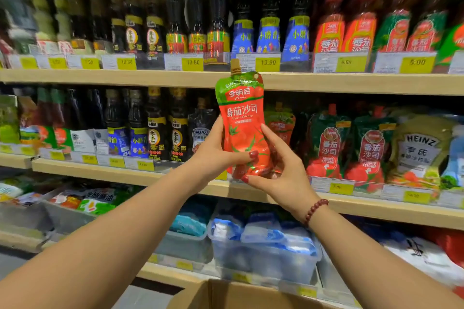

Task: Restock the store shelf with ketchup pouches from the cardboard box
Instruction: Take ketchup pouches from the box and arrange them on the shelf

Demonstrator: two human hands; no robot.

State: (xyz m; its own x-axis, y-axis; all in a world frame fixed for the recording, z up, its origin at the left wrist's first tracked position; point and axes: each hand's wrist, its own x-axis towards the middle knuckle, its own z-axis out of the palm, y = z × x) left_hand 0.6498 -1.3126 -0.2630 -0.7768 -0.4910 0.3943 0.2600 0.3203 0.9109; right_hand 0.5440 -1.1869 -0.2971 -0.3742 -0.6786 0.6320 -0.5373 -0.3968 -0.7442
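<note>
A red and green ketchup pouch (242,118) with a gold cap stands upright in the air in front of the middle shelf (376,204). My left hand (213,153) grips its lower left side, thumb across the front. My right hand (278,170) holds the lower right side and the bottom. Behind it, a matching pouch (280,123) stands on the middle shelf. The open cardboard box (226,295) shows at the bottom edge; its contents are hidden.
Dark-green ketchup pouches (329,145) and a Heinz pouch (419,150) fill the middle shelf to the right, dark sauce bottles (155,130) to the left. The upper shelf carries bottles (218,20) and yellow price tags. Clear bins (263,248) of blue packets sit below.
</note>
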